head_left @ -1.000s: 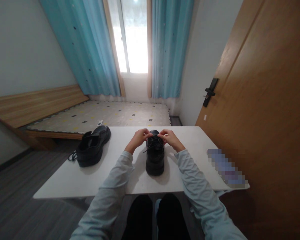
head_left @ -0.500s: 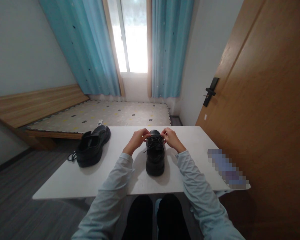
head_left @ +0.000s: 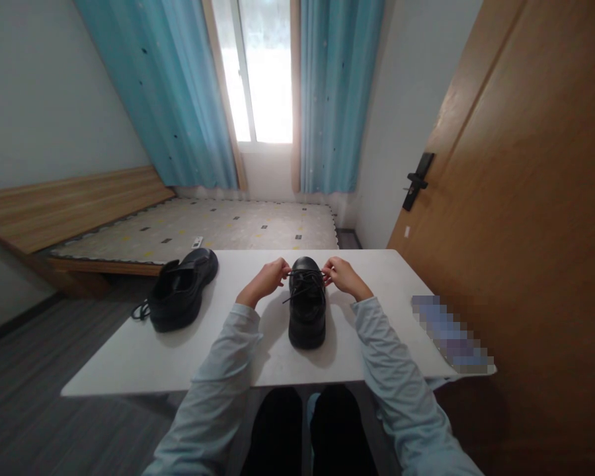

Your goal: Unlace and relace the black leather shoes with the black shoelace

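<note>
A black lace-up shoe [head_left: 307, 324] stands upright on the white table [head_left: 258, 317], its toe pointing away from me. My left hand [head_left: 272, 274] is closed at the shoe's left side, pinching a black shoelace [head_left: 305, 273]. On the opposite side, my right hand [head_left: 338, 272] pinches the lace as well. The lace runs across the front of the shoe between both hands, and loose lace lies over the tongue. A second black shoe [head_left: 178, 297] rests at the table's left, with a lace hanging off its near end.
At the table's right edge lies a blurred bluish item [head_left: 451, 337]. A bed [head_left: 248, 225] stands behind the table. To the right is a wooden door [head_left: 515, 198] with a black handle [head_left: 418, 181]. Blue curtains [head_left: 337, 99] frame the window.
My hands have moved slightly apart, the left one further out to the left, and the lace between them is drawn out to the sides. The shoe stays in place.
</note>
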`<state>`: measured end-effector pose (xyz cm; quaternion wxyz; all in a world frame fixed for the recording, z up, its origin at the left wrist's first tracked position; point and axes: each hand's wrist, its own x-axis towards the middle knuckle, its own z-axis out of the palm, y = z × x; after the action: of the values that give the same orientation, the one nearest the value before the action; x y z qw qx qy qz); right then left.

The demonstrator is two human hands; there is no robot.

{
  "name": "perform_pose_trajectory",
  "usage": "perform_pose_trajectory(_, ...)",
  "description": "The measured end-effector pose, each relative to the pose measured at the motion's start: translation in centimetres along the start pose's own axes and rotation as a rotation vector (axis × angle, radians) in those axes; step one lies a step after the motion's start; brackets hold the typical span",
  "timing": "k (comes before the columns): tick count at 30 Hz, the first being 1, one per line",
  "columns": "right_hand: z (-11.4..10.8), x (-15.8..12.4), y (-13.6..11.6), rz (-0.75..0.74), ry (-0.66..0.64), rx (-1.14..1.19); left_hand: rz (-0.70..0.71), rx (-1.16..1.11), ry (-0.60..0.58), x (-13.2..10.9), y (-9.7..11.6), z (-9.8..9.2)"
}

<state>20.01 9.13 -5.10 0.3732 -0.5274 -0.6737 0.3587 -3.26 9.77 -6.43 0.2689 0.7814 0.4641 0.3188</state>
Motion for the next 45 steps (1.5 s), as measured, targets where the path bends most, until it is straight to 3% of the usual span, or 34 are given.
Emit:
perform_pose_trajectory(9, -0.2, -0.2, -0.3, -0.048, -0.043, -0.074, -0.004, 0.108, 0.004, 0.4, 0.2, 0.1)
perform_pose_trajectory(16, -0.6, -0.3, -1.1, -0.325, 0.059, -0.184, 0.205, 0.159, 0.267, 0.3, 2.1, -0.1)
perform_pose_trajectory(19, -0.5, -0.3, -1.3, -0.400, 0.083, -0.193, 0.223, 0.173, 0.268, 0.2, 2.9, -0.1)
perform_pose_trajectory(25, -0.1, -0.1, -1.3, -0.302, 0.049, -0.245, 0.191, 0.180, 0.161, 0.2, 3.6, 0.0)
perform_pose_trajectory(33, -0.8, -0.3, -0.8, -0.110, -0.188, 0.108, 0.090, 0.016, 0.089, -0.4, 4.0, -0.3)
perform_pose_trajectory(45, -2.5, -0.7, -0.5, -0.131, -0.187, 0.063, -0.051, -0.171, 0.033, -1.1, 3.3, -0.9)
